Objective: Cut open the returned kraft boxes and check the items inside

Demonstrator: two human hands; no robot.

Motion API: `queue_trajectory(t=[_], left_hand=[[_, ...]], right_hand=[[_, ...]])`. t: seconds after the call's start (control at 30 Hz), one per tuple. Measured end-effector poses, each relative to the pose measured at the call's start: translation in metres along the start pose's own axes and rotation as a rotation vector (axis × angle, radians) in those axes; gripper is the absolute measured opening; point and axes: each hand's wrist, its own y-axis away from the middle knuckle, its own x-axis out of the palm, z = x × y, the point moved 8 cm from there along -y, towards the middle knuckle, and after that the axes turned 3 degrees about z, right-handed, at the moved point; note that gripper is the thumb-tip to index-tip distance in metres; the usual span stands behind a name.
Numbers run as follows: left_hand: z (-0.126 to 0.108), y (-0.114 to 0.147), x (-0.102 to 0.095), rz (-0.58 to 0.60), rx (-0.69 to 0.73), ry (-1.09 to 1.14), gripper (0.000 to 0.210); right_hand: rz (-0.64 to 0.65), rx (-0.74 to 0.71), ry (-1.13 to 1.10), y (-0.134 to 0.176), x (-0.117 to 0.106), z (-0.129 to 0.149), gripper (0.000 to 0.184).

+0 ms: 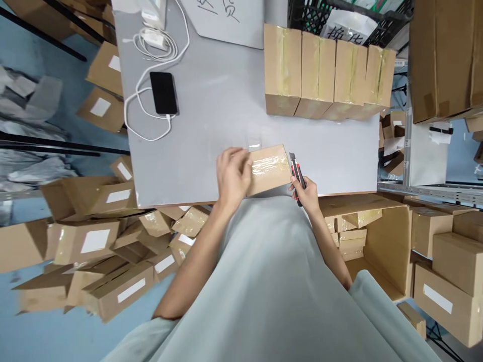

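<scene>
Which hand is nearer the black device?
Left. The left hand, at the left end of the box, is right of the black device and lower in view. The right hand, holding the cutter, is farther right, beyond the box.

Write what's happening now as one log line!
left hand: touching taped cardboard box | right hand: holding utility knife | knife: beside box's right end | box: on gray table

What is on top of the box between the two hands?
Shiny tape runs across the box; the left hand covers part of its left end, which cannot be seen.
</scene>
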Motion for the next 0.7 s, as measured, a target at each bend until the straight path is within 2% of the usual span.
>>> queue_trajectory(t=[0.07, 0.13, 0.2, 0.27, 0.5, 0.6, 0.7], left_hand=[[-0.032, 0.001, 0.018, 0.099, 0.159, -0.046, 0.032], [-0.054, 0.003, 0.041, 0.207, 0.268, -0.057, 0.032], [-0.062, 0.005, 0.058, 0.262, 0.314, -0.057, 0.033], [-0.061, 0.005, 0.067, 0.268, 0.319, -0.054, 0.033], [-0.054, 0.009, 0.067, 0.241, 0.302, -0.046, 0.033], [-0.056, 0.009, 0.066, 0.247, 0.298, -0.029, 0.034], [-0.055, 0.009, 0.067, 0.259, 0.294, 0.000, 0.035]], right_hand=[[-0.001, -0.005, 0.033, 0.001, 0.000, -0.001, 0.056], [-0.023, -0.016, 0.088, 0.004, -0.002, -0.002, 0.054], [-0.072, -0.026, 0.148, 0.011, -0.008, -0.001, 0.051], [-0.109, -0.030, 0.224, 0.020, -0.012, 0.003, 0.051], [-0.064, -0.077, 0.757, 0.049, 0.002, 0.045, 0.059], [-0.078, -0.086, 0.871, 0.048, 0.009, 0.057, 0.062], [-0.061, -0.048, 0.945, 0.043, 0.014, 0.057, 0.063]])
